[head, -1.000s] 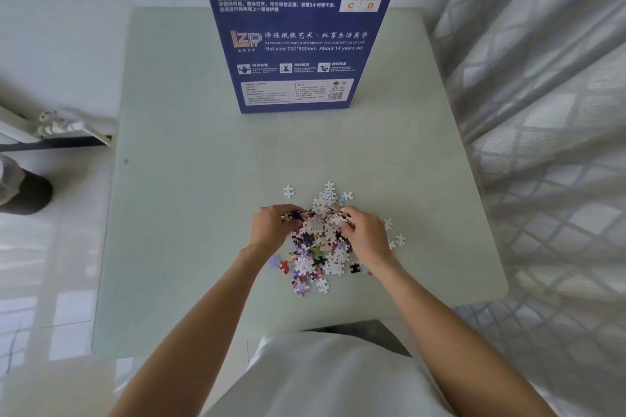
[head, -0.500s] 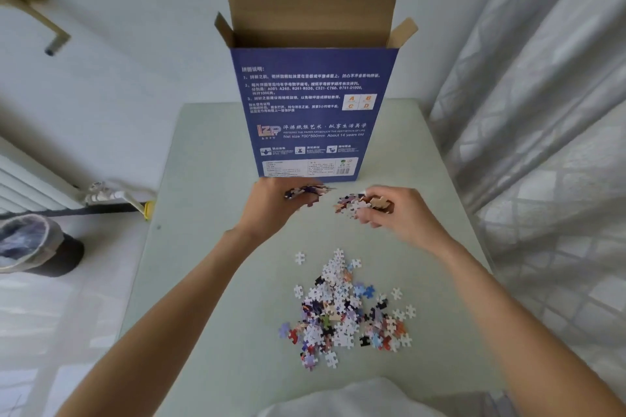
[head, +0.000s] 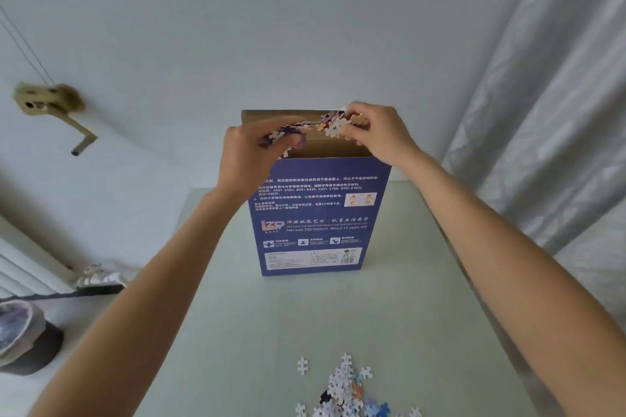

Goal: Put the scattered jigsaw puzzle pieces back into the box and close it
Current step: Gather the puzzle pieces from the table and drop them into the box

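Observation:
A tall blue puzzle box (head: 315, 217) stands upright at the far side of the pale green table (head: 257, 342), its brown top flaps open. My left hand (head: 249, 159) is over the box's open top on the left, shut on a clump of puzzle pieces (head: 284, 137). My right hand (head: 379, 132) is over the top on the right, also shut on a clump of pieces (head: 333, 125). A heap of loose puzzle pieces (head: 345, 389) lies on the table near the bottom edge of the view.
A sheer curtain (head: 548, 112) hangs close along the table's right side. A white wall is behind the box. On the floor to the left stand a lined waste bin (head: 23, 338) and a radiator pipe (head: 98, 281).
Both hands gathered pieces from the heap, lifted them and carried them up to the open top of the box. The camera tilted upward with them.

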The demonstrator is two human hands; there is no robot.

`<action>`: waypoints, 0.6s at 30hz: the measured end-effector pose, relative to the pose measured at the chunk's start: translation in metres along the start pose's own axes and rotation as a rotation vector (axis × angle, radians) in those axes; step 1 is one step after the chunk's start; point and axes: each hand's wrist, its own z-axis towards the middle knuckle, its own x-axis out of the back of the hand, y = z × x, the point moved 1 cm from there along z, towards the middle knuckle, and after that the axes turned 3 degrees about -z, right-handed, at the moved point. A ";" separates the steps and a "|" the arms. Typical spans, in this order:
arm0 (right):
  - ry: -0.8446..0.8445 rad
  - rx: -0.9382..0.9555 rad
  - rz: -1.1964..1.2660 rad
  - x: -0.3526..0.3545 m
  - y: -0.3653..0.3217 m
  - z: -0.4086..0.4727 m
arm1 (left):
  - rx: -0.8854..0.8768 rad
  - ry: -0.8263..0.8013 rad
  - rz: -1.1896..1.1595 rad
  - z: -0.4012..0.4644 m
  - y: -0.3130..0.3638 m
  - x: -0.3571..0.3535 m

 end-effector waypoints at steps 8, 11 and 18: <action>-0.240 0.112 -0.335 -0.011 0.010 0.025 | -0.056 -0.168 0.249 0.056 -0.032 -0.019; -0.248 0.074 -0.218 -0.014 0.017 0.026 | -0.092 -0.274 0.422 0.060 -0.037 -0.022; -0.146 0.069 -0.195 -0.024 0.027 0.017 | -0.119 -0.573 0.750 0.070 -0.037 -0.030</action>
